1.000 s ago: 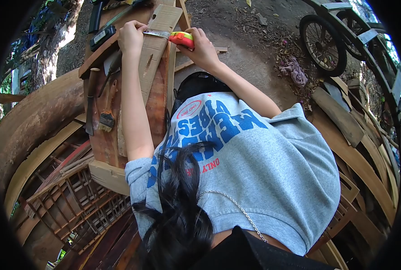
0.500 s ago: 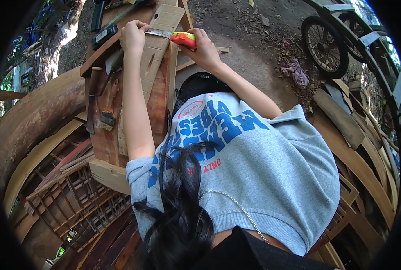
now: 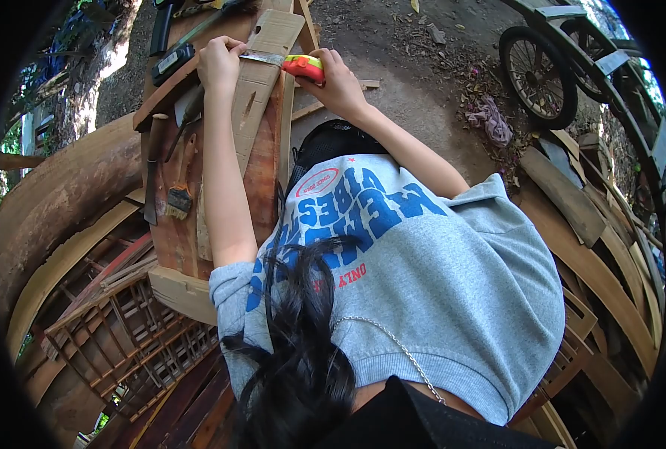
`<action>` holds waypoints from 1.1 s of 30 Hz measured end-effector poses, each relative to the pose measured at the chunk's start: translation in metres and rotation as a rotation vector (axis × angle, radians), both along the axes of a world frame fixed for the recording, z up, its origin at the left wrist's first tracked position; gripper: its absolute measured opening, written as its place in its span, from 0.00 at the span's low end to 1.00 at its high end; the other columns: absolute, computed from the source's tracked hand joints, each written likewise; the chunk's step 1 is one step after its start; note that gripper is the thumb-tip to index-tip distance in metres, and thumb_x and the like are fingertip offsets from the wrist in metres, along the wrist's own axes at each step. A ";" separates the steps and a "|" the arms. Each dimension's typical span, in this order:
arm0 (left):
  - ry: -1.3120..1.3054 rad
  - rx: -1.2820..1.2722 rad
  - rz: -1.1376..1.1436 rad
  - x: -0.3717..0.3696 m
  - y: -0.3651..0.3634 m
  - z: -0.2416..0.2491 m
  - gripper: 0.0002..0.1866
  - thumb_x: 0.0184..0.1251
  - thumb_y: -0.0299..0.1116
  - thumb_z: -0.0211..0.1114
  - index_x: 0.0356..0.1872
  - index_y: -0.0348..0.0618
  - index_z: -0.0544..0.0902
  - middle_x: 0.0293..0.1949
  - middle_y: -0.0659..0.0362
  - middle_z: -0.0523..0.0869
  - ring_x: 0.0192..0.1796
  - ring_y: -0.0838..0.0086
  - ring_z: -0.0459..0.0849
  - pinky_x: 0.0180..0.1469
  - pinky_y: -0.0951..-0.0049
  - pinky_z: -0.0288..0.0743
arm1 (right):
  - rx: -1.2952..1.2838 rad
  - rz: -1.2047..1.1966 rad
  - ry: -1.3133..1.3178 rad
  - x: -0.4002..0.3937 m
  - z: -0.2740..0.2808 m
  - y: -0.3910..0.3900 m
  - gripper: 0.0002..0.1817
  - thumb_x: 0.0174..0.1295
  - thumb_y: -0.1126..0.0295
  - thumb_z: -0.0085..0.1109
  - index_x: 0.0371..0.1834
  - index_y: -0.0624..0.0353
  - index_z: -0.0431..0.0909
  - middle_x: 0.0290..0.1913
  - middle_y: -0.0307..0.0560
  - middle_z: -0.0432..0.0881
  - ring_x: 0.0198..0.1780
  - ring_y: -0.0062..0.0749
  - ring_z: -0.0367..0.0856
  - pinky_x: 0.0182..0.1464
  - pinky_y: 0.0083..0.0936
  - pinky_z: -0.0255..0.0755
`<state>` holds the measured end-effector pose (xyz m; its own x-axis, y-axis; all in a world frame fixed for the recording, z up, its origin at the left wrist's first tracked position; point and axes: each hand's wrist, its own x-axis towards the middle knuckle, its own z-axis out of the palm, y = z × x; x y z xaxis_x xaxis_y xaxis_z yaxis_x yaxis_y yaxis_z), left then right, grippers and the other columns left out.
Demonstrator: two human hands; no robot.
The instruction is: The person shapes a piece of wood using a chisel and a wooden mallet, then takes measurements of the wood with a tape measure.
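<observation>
A red and yellow tape measure [image 3: 304,68] is in my right hand [image 3: 340,84], its case at the right edge of a pale wooden board [image 3: 254,93]. The metal blade [image 3: 264,57] stretches across the board's upper part. At the board's left side, the closed fingers of my left hand [image 3: 219,64] pinch the blade's end. The board has a slot near its top and lies lengthwise on a reddish wooden bench [image 3: 176,251]. A brush [image 3: 179,196] and a wooden-handled tool [image 3: 155,146] lie left of my left forearm.
A black device [image 3: 173,63] rests at the bench's upper left. Beyond the bench's left side are a large log [image 3: 71,194] and a wooden lattice [image 3: 131,337]. Stacked planks [image 3: 572,202] and a cart wheel [image 3: 538,78] are on the right, near a crumpled cloth [image 3: 490,120] on the ground.
</observation>
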<state>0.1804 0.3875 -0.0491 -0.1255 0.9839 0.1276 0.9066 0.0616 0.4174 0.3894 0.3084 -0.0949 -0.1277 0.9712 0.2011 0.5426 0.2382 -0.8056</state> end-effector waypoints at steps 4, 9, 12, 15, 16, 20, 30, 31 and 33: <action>0.002 0.014 -0.003 0.000 0.001 -0.003 0.07 0.52 0.39 0.69 0.28 0.48 0.86 0.29 0.49 0.85 0.36 0.56 0.85 0.41 0.62 0.77 | -0.005 0.000 -0.004 0.000 -0.002 0.002 0.25 0.54 0.57 0.64 0.49 0.56 0.67 0.44 0.52 0.73 0.44 0.51 0.77 0.42 0.40 0.72; 0.000 0.024 -0.007 0.002 -0.001 -0.002 0.07 0.53 0.38 0.68 0.28 0.48 0.86 0.29 0.49 0.85 0.36 0.56 0.84 0.40 0.62 0.77 | -0.006 -0.002 -0.009 0.000 -0.004 0.003 0.25 0.54 0.56 0.64 0.49 0.56 0.67 0.44 0.52 0.74 0.43 0.52 0.77 0.41 0.40 0.72; 0.005 0.009 -0.004 0.001 -0.001 -0.001 0.08 0.54 0.38 0.68 0.30 0.47 0.86 0.29 0.52 0.85 0.35 0.60 0.85 0.39 0.64 0.76 | 0.057 0.010 -0.035 0.000 -0.008 0.004 0.26 0.54 0.54 0.63 0.50 0.55 0.65 0.43 0.53 0.72 0.39 0.53 0.79 0.37 0.43 0.75; 0.024 -0.003 -0.003 0.001 -0.001 -0.001 0.08 0.56 0.38 0.67 0.32 0.46 0.86 0.29 0.55 0.86 0.34 0.64 0.85 0.38 0.67 0.75 | 0.052 0.011 -0.037 0.000 -0.008 0.004 0.26 0.54 0.54 0.63 0.50 0.55 0.65 0.43 0.53 0.72 0.39 0.54 0.79 0.37 0.43 0.75; 0.029 -0.002 -0.003 0.002 0.000 -0.002 0.08 0.56 0.38 0.67 0.32 0.46 0.86 0.29 0.55 0.86 0.35 0.64 0.85 0.38 0.67 0.76 | 0.056 0.014 -0.034 0.001 -0.010 0.005 0.26 0.54 0.54 0.63 0.50 0.56 0.65 0.43 0.53 0.72 0.39 0.54 0.79 0.37 0.43 0.75; -0.004 0.022 0.004 0.002 0.001 -0.003 0.07 0.54 0.39 0.68 0.29 0.47 0.86 0.29 0.49 0.85 0.36 0.57 0.85 0.40 0.62 0.77 | 0.048 0.014 -0.039 0.001 -0.009 0.005 0.26 0.54 0.54 0.63 0.50 0.56 0.65 0.43 0.53 0.72 0.39 0.54 0.79 0.37 0.43 0.75; 0.005 0.010 0.012 0.003 0.002 -0.003 0.08 0.54 0.39 0.68 0.29 0.47 0.86 0.29 0.49 0.85 0.36 0.57 0.85 0.40 0.62 0.77 | 0.050 0.018 -0.030 0.001 -0.011 0.007 0.26 0.54 0.54 0.63 0.49 0.56 0.65 0.43 0.53 0.72 0.39 0.53 0.79 0.38 0.43 0.75; 0.006 0.013 0.009 0.003 0.002 -0.003 0.08 0.54 0.39 0.68 0.29 0.47 0.86 0.29 0.50 0.85 0.36 0.57 0.85 0.40 0.62 0.77 | 0.054 0.017 -0.030 0.001 -0.011 0.007 0.26 0.54 0.54 0.63 0.49 0.56 0.65 0.42 0.53 0.72 0.39 0.53 0.79 0.38 0.43 0.75; 0.003 0.012 0.008 0.003 0.001 -0.003 0.08 0.54 0.39 0.68 0.29 0.47 0.86 0.29 0.50 0.85 0.36 0.57 0.85 0.40 0.62 0.77 | 0.059 0.017 -0.030 0.001 -0.011 0.006 0.26 0.54 0.54 0.63 0.49 0.56 0.65 0.42 0.53 0.72 0.40 0.53 0.79 0.38 0.43 0.75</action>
<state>0.1830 0.3884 -0.0517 -0.1330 0.9812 0.1397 0.9075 0.0639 0.4151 0.3907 0.3148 -0.1056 -0.1511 0.9554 0.2536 0.5616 0.2941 -0.7734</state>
